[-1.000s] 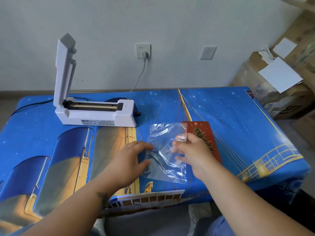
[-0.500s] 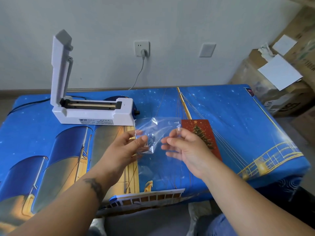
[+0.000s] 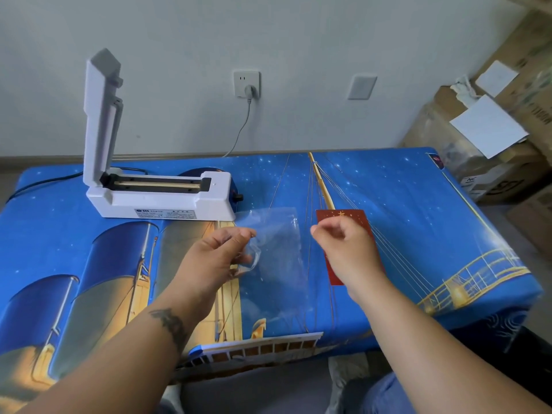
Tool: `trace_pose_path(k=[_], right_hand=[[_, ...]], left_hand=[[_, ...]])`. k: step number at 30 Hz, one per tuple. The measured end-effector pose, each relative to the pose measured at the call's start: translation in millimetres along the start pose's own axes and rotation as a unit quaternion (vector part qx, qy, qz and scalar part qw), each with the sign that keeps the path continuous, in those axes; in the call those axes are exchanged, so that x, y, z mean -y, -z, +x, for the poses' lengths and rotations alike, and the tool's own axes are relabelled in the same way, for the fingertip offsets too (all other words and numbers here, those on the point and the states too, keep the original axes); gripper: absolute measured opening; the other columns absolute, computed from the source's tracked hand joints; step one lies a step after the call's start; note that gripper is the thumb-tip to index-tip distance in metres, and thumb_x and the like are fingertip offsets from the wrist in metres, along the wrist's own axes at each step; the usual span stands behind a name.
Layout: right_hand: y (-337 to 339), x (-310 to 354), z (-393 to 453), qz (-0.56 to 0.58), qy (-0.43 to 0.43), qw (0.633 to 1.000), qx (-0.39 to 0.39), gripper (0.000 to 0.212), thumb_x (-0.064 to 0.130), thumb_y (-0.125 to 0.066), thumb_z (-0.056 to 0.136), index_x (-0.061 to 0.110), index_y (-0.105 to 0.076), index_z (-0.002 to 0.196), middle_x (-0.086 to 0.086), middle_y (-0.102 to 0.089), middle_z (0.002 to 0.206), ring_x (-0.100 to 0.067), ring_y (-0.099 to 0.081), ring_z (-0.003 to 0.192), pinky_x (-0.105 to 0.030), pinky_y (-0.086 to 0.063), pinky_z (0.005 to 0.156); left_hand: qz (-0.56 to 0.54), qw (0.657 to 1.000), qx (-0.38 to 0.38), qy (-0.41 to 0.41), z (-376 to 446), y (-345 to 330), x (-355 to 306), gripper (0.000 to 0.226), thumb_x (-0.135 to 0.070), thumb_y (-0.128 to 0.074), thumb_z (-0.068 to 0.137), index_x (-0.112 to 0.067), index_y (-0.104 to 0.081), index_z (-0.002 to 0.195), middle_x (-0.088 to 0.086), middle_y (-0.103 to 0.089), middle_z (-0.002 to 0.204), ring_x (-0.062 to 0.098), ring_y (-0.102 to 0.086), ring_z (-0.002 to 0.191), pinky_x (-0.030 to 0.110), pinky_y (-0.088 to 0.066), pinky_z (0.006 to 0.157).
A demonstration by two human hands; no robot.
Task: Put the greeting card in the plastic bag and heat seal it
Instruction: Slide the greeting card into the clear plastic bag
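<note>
Well beyond the left fingertips, toward the wall: heat sealer (image 3: 161,198), lid raised upright, sealing strip bare, nothing laid across it, cord running to the wall socket (image 3: 246,84).

Left hand (image 3: 215,258), fingers pinched on the left edge of the plastic bag (image 3: 277,249), lifting that edge a little off the table cover (image 3: 418,210). Bag clear and flat, spread rightward from those fingers, empty as far as can be seen through the film. Which end is the mouth: cannot tell.

Between the two hands: only the bag's far side and the printed ship rigging beneath it.

Right hand (image 3: 343,249), fingers curled loosely inward, thumb near the forefinger, poised over the greeting card (image 3: 355,218). Whether touching or gripping the card: cannot tell; no card edge visible between the fingertips. Card red with a gold star, flat on the cover, mostly hidden under that hand, just beside the bag's right edge, not inside.

Step in hand, by judgement: readying the bag, card not yet loaded. Next move likely calls for parting the bag's mouth with the left fingers, picking the card up by an edge, and sliding it squarely in. Sealing well off.

Far right, beyond the right hand: cardboard boxes (image 3: 493,162).
</note>
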State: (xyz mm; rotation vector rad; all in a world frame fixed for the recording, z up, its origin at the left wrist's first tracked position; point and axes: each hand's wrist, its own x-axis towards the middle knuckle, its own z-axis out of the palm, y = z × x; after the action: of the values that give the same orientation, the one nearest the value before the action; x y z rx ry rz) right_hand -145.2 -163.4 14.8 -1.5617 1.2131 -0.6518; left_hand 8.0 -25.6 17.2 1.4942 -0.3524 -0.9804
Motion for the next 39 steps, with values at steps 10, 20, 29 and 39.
trace_pose_path(k=[10, 20, 29, 39], right_hand=[[28, -14, 30, -0.341, -0.068, 0.937, -0.033, 0.068, 0.045, -0.075, 0.07, 0.03, -0.044, 0.128, -0.007, -0.038, 0.13, -0.029, -0.032, 0.122, -0.047, -0.048, 0.086], [26, -12, 32, -0.32, -0.071, 0.944, -0.047, 0.089, 0.034, -0.082, 0.067, 0.03, -0.031, 0.14, -0.011, -0.039, 0.134, -0.033, -0.038, 0.122, -0.047, -0.048, 0.085], [33, 0, 33, -0.017, -0.091, 0.991, -0.095, 0.037, 0.01, -0.058, 0.089, 0.024, -0.051, 0.122, 0.0, -0.062, 0.089, -0.028, -0.065, 0.077, -0.054, -0.058, 0.069], [42, 41, 19, 0.2, 0.104, 0.962, -0.152, 0.015, 0.008, -0.057, 0.082, 0.023, -0.056, 0.079, 0.007, -0.063, 0.075, -0.011, -0.055, 0.07, -0.032, -0.045, 0.067]], left_hand=[[0.07, 0.997, -0.018, -0.035, 2, 9, -2, 0.023, -0.042, -0.067, 0.081, -0.023, -0.074, 0.091, -0.012, -0.065, 0.066, 0.005, -0.061, 0.059, 0.028, -0.043, 0.06], [0.077, 0.986, -0.07, -0.129, -1, 9, -8, 0.014, -0.031, -0.066, 0.085, -0.017, -0.067, 0.084, -0.007, -0.063, 0.054, 0.005, -0.059, 0.048, 0.01, -0.044, 0.044], [0.059, 0.987, -0.062, -0.137, -1, 9, -10, 0.01, -0.027, -0.062, 0.089, -0.019, -0.065, 0.083, -0.009, -0.062, 0.054, 0.007, -0.058, 0.048, 0.011, -0.043, 0.046], [0.065, 0.987, -0.035, -0.141, -1, 6, -19, 0.01, -0.026, -0.064, 0.087, -0.019, -0.066, 0.08, -0.014, -0.063, 0.057, 0.0, -0.052, 0.05, 0.009, -0.042, 0.05]])
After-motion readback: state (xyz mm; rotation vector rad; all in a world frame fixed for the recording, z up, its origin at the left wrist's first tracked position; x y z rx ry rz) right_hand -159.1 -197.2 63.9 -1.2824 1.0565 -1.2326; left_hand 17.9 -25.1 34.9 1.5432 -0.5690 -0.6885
